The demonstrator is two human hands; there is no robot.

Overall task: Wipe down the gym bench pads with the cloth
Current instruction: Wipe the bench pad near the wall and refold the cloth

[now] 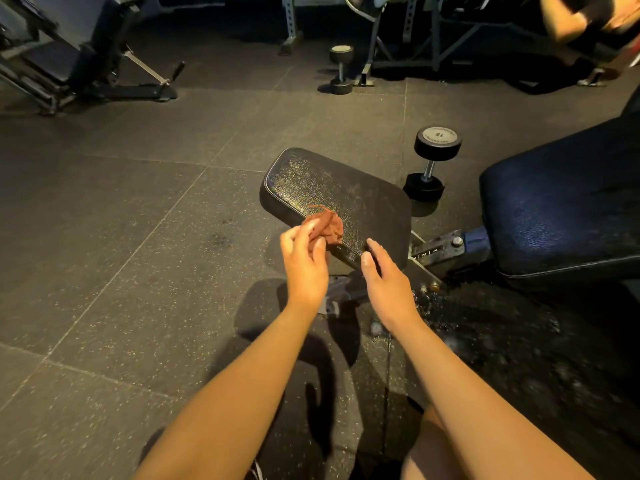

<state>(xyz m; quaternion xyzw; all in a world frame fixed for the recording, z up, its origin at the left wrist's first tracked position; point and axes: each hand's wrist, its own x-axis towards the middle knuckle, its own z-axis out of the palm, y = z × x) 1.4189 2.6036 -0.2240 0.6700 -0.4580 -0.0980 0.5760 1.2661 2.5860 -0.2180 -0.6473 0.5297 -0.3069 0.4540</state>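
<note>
Left hand fingers pinch a bunched rust-red cloth at the near edge of the black textured vinyl seat pad, right hand resting slack and empty there; so loose a wad may slip or skip patches, and the dark blue back pad is cut off rightward

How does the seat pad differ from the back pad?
The seat pad looks black, smaller and almost whole; the back pad has a blue sheen and runs out of frame. The left hand holds the cloth over the seat pad; the back pad is bare. Both are textured.
</note>
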